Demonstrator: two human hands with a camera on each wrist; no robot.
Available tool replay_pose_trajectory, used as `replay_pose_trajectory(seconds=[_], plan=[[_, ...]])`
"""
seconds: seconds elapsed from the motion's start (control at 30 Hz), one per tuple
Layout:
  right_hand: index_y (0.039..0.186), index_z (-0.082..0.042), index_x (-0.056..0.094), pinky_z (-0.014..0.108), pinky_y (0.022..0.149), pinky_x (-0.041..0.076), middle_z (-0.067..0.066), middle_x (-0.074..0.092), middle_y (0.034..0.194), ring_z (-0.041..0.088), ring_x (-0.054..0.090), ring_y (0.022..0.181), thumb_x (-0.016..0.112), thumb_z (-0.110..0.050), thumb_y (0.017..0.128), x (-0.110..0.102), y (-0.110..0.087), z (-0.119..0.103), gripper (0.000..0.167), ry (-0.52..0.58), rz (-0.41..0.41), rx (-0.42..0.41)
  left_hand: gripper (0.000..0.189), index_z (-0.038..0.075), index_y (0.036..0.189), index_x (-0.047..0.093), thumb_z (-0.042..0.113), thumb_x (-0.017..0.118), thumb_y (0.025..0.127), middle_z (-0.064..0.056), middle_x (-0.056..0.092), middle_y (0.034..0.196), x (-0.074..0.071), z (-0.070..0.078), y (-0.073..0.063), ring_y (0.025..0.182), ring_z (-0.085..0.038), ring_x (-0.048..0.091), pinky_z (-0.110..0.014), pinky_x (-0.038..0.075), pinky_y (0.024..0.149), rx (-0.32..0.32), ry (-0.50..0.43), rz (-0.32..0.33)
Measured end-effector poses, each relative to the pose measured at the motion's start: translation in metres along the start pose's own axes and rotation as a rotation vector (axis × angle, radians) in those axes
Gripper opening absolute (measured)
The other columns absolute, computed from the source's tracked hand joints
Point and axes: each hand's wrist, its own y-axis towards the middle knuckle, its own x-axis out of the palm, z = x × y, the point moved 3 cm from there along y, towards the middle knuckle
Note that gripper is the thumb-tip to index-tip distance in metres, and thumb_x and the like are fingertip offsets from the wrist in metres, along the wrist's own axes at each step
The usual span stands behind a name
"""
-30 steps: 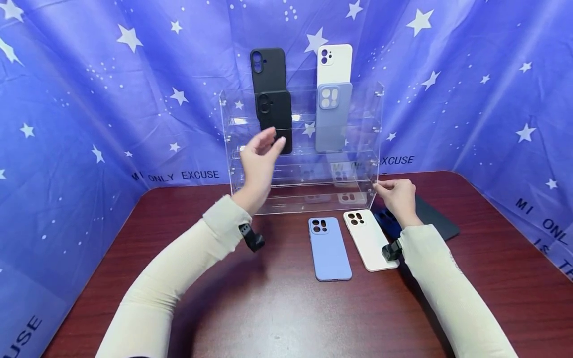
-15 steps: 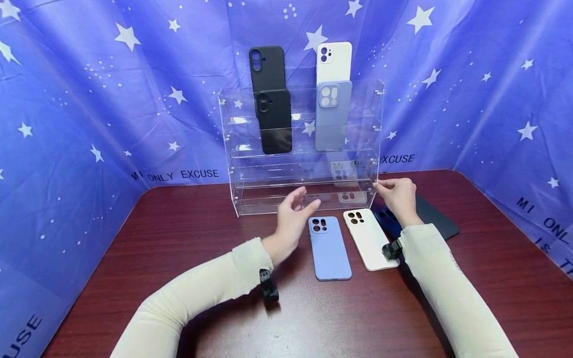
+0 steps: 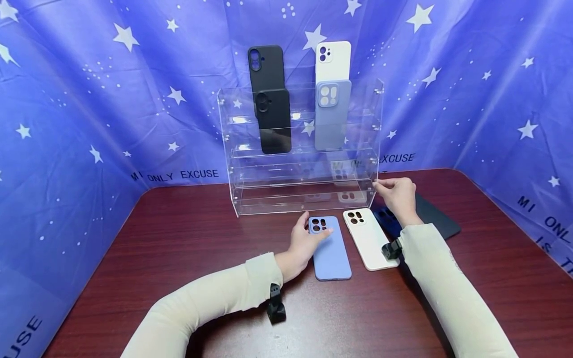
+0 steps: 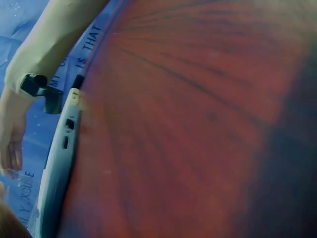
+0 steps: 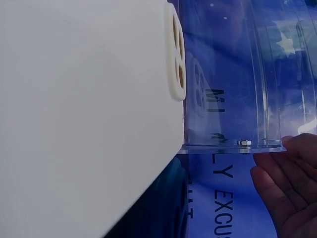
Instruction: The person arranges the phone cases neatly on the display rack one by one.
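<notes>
My left hand (image 3: pixel 303 243) is at the left side of a light blue phone case (image 3: pixel 333 253) that lies on the table. Its thumb reaches over the case near the camera cutout, and its fingers are by the upper left edge; whether they touch is unclear. Only a bit of that hand shows in the left wrist view's lower corner. My right hand (image 3: pixel 398 196) pinches the right side panel of a clear acrylic display stand (image 3: pixel 304 191), also seen in the right wrist view, where the fingers (image 5: pixel 277 183) meet the panel's edge.
A white phone case (image 3: pixel 369 243) lies right of the blue one, partly under the right wrist's camera. Dark cases (image 3: pixel 431 219) lie beyond the right hand. On the stand's upper tiers are black cases (image 3: pixel 275 124), a white case (image 3: pixel 337 59) and another blue case (image 3: pixel 332 119).
My left hand has come down from in front of the black case on the stand, moving right and toward me to the blue case on the table. The right hand stays put.
</notes>
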Motion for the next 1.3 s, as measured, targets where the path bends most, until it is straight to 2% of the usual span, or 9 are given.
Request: replay_pose_trajectory(seconds=[0.17,0.3,0.53,0.67,0.8,1.03,1.2,1.3], plan=[[0.099,0.000,0.073,0.044,0.081,0.046,0.019,0.069,0.090,0.035,0.062,0.094,0.067,-0.020,0.087,-0.002,0.000,-0.002,0.024,-0.005,0.001,0.000,0.090,0.006,0.146,0.031,0.020,0.082,0.073,-0.016,0.041,0.143,0.004,-0.001,-0.004,0.130,-0.029,0.038,-0.041,0.033,0.107,0.017,0.148,0.009],[0.099,0.001,0.073,0.043,0.080,0.046,0.020,0.069,0.091,0.035,0.063,0.093,0.067,-0.019,0.087,-0.004,0.000,-0.002,0.024,-0.011,0.006,-0.005,0.095,0.006,0.147,0.029,0.025,0.083,0.070,-0.014,0.034,0.148,0.007,0.000,-0.006,0.136,-0.030,0.031,-0.042,0.028,0.110,0.043,0.244,0.000],[0.100,0.001,0.072,0.044,0.084,0.045,0.020,0.069,0.094,0.036,0.061,0.098,0.066,-0.020,0.088,-0.003,0.001,-0.001,0.025,-0.004,-0.011,0.013,0.100,0.005,0.148,0.026,0.027,0.084,0.069,-0.010,0.026,0.154,0.010,0.001,-0.005,0.140,-0.028,0.024,-0.041,0.024,0.112,0.071,0.311,-0.015],[0.099,0.001,0.073,0.040,0.078,0.045,0.020,0.069,0.093,0.035,0.062,0.094,0.066,-0.020,0.088,-0.002,0.001,-0.002,0.024,-0.014,-0.006,0.009,0.103,0.003,0.148,0.026,0.029,0.085,0.067,-0.011,0.025,0.154,0.013,0.001,-0.005,0.139,-0.028,0.022,-0.041,0.024,0.112,0.082,0.346,-0.010],[0.098,0.001,0.073,0.036,0.074,0.044,0.020,0.069,0.092,0.034,0.063,0.091,0.067,-0.020,0.087,-0.002,0.001,-0.004,0.024,-0.016,0.002,-0.006,0.108,0.003,0.148,0.024,0.033,0.086,0.065,-0.011,0.023,0.155,0.016,0.002,-0.004,0.139,-0.027,0.020,-0.043,0.023,0.112,0.090,0.423,-0.007],[0.101,0.001,0.072,0.040,0.078,0.046,0.020,0.069,0.093,0.035,0.062,0.095,0.066,-0.020,0.088,-0.001,-0.002,-0.003,0.025,-0.015,-0.017,0.010,0.113,0.003,0.149,0.022,0.036,0.087,0.063,-0.013,0.019,0.156,0.020,0.000,-0.005,0.140,-0.027,0.020,-0.043,0.023,0.112,0.097,0.556,0.009],[0.101,0.000,0.072,0.028,0.070,0.041,0.019,0.069,0.092,0.030,0.062,0.090,0.067,-0.021,0.088,-0.003,-0.002,-0.003,0.026,-0.020,-0.010,0.005,0.113,0.002,0.148,0.023,0.034,0.088,0.061,-0.013,0.022,0.155,0.022,-0.001,-0.005,0.140,-0.028,0.020,-0.043,0.024,0.112,0.108,0.604,0.018],[0.100,0.000,0.072,0.032,0.074,0.043,0.019,0.069,0.092,0.032,0.062,0.092,0.067,-0.021,0.087,-0.003,-0.004,-0.005,0.025,-0.016,-0.013,0.000,0.113,0.001,0.147,0.025,0.033,0.089,0.060,-0.012,0.027,0.153,0.020,-0.001,-0.005,0.138,-0.028,0.023,-0.042,0.026,0.111,0.120,0.616,0.036]])
